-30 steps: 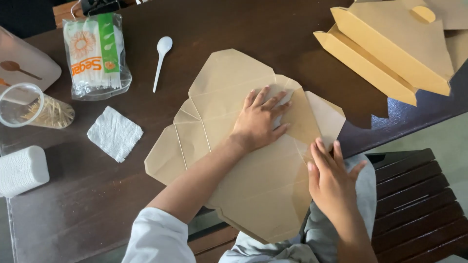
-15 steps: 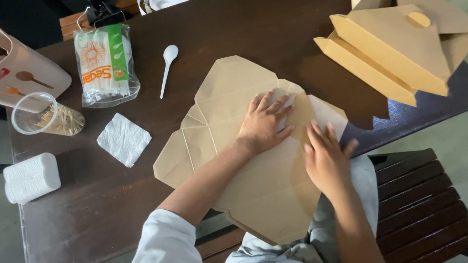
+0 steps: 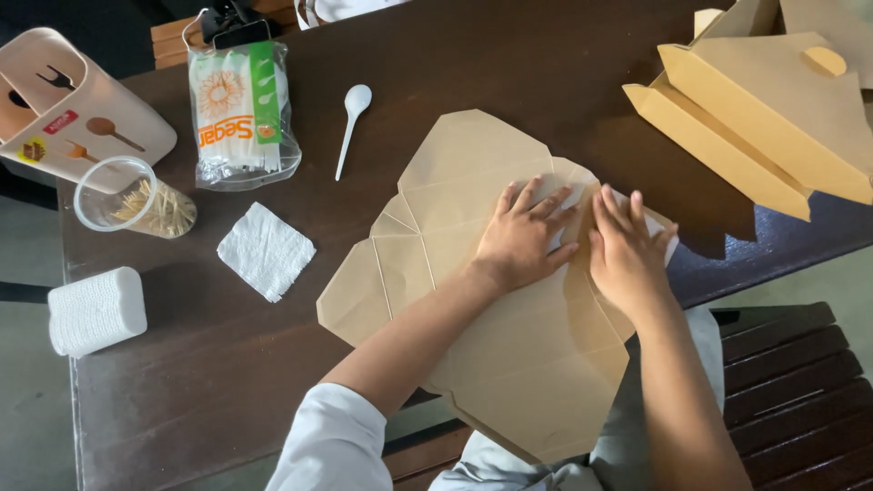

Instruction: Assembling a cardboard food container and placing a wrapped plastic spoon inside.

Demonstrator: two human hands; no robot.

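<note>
Hands pressing a flat, unfolded brown cardboard box blank (image 3: 509, 336) on a dark wooden table (image 3: 509, 64). Left hand (image 3: 523, 236) lies palm down, fingers spread, forearm running diagonally from the lower left. Right hand (image 3: 627, 250) lies just beside it, palm down, fingers extended together over a raised side flap; neither hand grips anything. Left of the left hand lie a white napkin (image 3: 265, 250) and white plastic spoon (image 3: 350, 127); beyond the right hand sit folded cardboard boxes (image 3: 764, 118)
</note>
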